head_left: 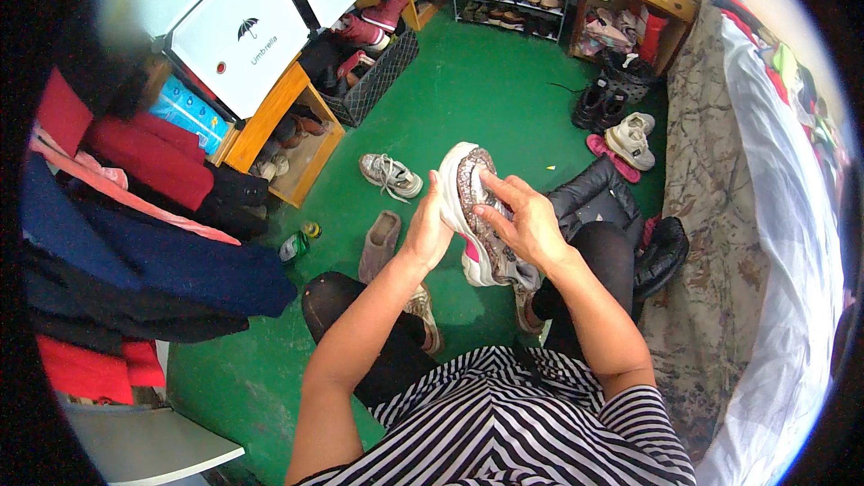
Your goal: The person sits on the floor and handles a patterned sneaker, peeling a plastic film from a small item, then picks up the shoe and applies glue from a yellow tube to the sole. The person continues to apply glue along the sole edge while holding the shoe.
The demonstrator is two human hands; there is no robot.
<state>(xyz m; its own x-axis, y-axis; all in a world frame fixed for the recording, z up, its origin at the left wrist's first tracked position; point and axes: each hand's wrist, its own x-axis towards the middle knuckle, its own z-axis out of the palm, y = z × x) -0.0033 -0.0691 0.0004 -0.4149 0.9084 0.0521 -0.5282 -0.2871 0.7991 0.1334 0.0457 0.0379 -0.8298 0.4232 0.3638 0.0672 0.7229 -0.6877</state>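
Note:
A chunky sneaker with a thick white sole, brown speckled upper and pink patch is held upright in front of me, toe pointing away. My left hand is closed on its left side along the sole. My right hand grips it from the right, fingertips pressed on the top of the shoe near the laces. Below, a pale slip-on shoe lies on the floor by my left knee, and a grey laced sneaker rests farther forward.
Left: hanging clothes, white storage boxes, a shoe crate and a small bottle. Ahead: a shoe rack. Right: pairs of shoes, a black padded jacket and a bed with camouflage cover and white sheet.

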